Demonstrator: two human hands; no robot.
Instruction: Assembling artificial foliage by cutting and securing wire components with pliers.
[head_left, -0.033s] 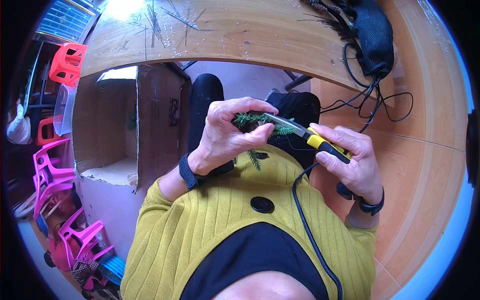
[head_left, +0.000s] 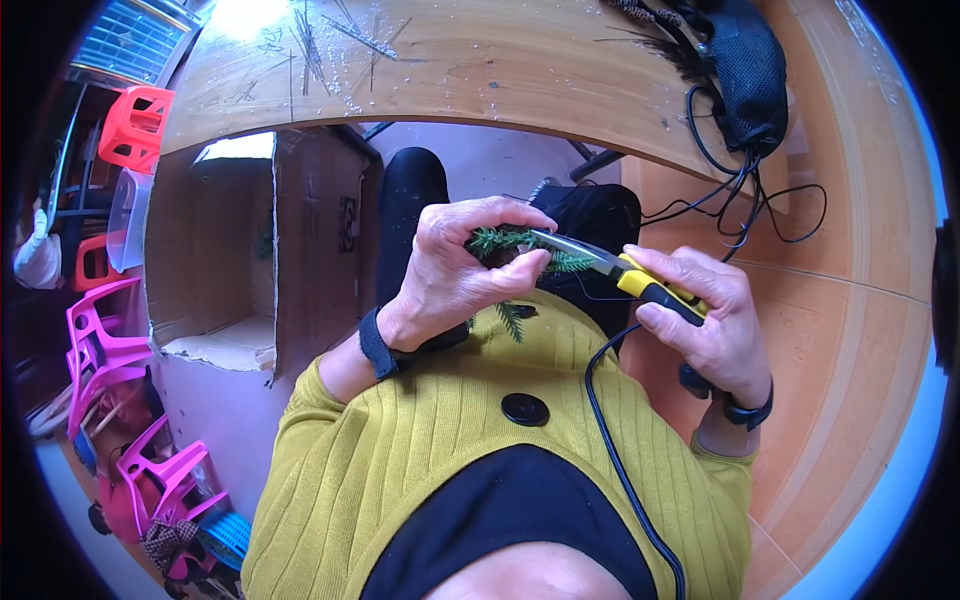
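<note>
A short green artificial fir sprig [head_left: 515,243] is held above the person's lap, in front of the chest, well clear of the wooden bench [head_left: 480,70] beyond the knees. Its long axis runs roughly left to right, tips extending rightward toward the tool. The left hand [head_left: 455,275] is closed around the sprig, fingers curled over the top and thumb pressed beneath, pinching it firmly; this hand is the nearer one to the sprig and carries it alone. The right hand [head_left: 705,325] is wrapped shut around the yellow-and-black handles of a pair of pliers [head_left: 610,265], whose metal nose points leftward and lies along the sprig, meeting it just right of the left fingertips. Whether the nose is closed on the sprig cannot be told. A loose green frond [head_left: 512,320] rests on the yellow sweater below the left hand. A black cable [head_left: 610,440] runs down the sweater front. At the bench's far right corner lies a black mesh pouch [head_left: 750,70] with trailing cords; thin trimmings [head_left: 320,45] litter its far left edge. An open cardboard box [head_left: 240,250] stands at left, beside pink plastic stools [head_left: 100,340].
</note>
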